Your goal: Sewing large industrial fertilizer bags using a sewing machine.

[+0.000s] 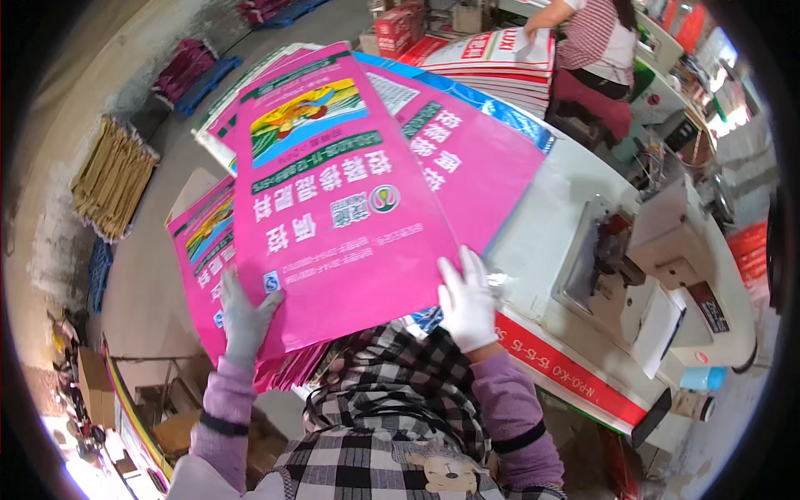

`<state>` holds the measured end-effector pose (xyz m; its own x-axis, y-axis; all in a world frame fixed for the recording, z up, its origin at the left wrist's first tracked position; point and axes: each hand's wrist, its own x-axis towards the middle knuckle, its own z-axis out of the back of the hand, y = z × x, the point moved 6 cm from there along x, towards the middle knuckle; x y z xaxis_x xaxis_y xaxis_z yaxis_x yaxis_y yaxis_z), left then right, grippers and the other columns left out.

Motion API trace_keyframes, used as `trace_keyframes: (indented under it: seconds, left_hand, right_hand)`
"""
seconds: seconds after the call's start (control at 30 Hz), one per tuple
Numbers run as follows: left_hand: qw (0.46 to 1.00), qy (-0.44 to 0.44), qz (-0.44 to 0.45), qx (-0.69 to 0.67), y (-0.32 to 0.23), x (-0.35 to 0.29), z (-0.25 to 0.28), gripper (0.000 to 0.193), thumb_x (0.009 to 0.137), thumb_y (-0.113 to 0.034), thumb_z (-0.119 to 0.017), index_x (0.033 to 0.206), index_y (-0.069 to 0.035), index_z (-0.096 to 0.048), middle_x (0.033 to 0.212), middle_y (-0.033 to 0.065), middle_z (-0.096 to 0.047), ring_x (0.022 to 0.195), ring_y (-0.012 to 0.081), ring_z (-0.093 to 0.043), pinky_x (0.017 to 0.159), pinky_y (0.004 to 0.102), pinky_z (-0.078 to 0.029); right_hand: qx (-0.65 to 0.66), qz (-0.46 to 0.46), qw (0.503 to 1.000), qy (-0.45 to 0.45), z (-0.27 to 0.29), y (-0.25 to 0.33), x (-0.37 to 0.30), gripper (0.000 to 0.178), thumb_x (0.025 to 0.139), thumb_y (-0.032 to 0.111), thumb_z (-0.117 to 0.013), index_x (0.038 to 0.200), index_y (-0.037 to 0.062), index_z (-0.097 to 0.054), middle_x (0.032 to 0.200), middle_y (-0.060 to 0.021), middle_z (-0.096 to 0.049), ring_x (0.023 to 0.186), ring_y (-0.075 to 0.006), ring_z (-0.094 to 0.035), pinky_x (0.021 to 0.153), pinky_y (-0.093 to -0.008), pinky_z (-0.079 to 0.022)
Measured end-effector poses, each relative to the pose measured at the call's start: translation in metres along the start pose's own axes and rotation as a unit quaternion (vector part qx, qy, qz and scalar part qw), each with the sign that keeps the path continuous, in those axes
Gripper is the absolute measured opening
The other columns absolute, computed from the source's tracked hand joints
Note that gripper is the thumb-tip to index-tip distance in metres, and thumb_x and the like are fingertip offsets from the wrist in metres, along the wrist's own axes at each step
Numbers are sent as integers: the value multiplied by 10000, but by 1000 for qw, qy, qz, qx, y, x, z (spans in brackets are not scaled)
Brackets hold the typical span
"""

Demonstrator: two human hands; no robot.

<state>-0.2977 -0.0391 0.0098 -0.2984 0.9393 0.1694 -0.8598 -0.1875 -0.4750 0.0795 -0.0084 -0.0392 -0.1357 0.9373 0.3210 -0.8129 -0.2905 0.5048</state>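
Left hand [243,319] and right hand [467,307] are gripping pink sack [337,221] at lower side edges; probably light, floppy, slippery, best held there.

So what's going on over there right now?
The person's gloved left hand and right hand are at the lower side edges of a flat pink sack, which lies over other pink sacks. Farther off, a co-worker has a hand at a stack of white-and-red sacks.
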Motion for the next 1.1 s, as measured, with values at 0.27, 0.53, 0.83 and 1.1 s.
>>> trace_keyframes:
  seconds: [0.27, 0.53, 0.83, 1.1]
  left_hand:
    - [838, -38, 237, -489, 15, -38, 65, 301, 974, -322, -578, 1012, -35, -661, 870, -1, -634, 779, 90, -577, 683, 262, -480]
    - [861, -189, 255, -398, 89, -90, 150, 219, 991, -135, -518, 1169, -28, -585, 854, -32, -612, 717, 44, -542, 656, 201, -460]
    - [910, -91, 361, -183, 218, -140, -9, 488, 753, -57, -746, 1201, 19, -568, 1074, 114, -633, 923, 190, -609, 799, 317, -498]
    - [949, 77, -281, -122, -171, -26, -33, 454, 710, -166, -788, 1107, -30, -614, 1113, 156, -612, 1080, 352, -552, 948, 433, -418]
  right_hand:
    - [396, -243, 886, -15, -4, 0, 47, 262, 922, 85, -562, 1145, 17, -678, 1031, -152, -718, 878, -253, -688, 835, -368, -520]
    - [35, 91, 980, 174, -177, 172, 65, 452, 899, 102, -497, 1350, 85, -508, 1226, -287, -536, 1007, -390, -632, 829, -450, -535]
    - [131, -113, 965, 197, -224, 64, -3, 449, 952, 337, -513, 1250, 4, -565, 1222, -311, -561, 1160, -459, -520, 1002, -486, -393]
    - [279, 58, 919, 272, -79, 115, -65, 194, 887, 152, -531, 1010, 50, -641, 905, -180, -658, 883, -371, -640, 805, -471, -498]
